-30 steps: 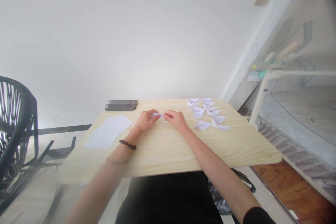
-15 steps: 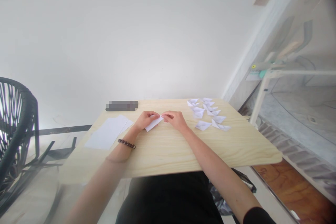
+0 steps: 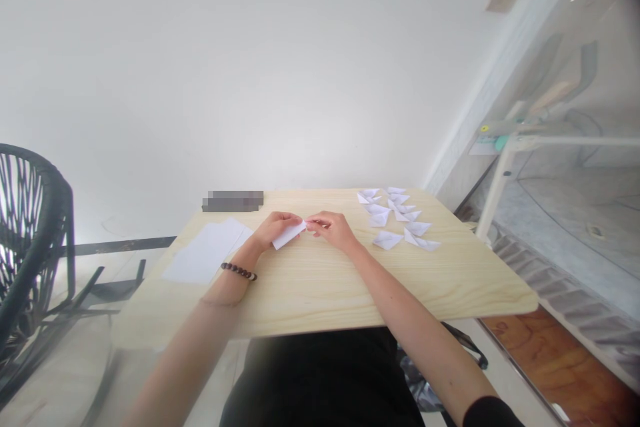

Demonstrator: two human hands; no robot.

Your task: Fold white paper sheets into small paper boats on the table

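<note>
Left hand (image 3: 273, 229) gripped small folded white paper piece (image 3: 289, 235) between fingers; right hand (image 3: 331, 227) pinched its pointed end, over pale wood-grain worktop (image 3: 310, 293). Hard right-hand pull likely risked tearing; slack left grip, skewed fold.

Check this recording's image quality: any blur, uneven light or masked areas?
Head view: the wall is brightest around its middle and greyer toward the top. Head view: the left forearm and the near-left corner of the table look hazy, and the image's top right corner goes dark. Head view: a pixelated block masks something; the held paper shows little fold detail.
</note>
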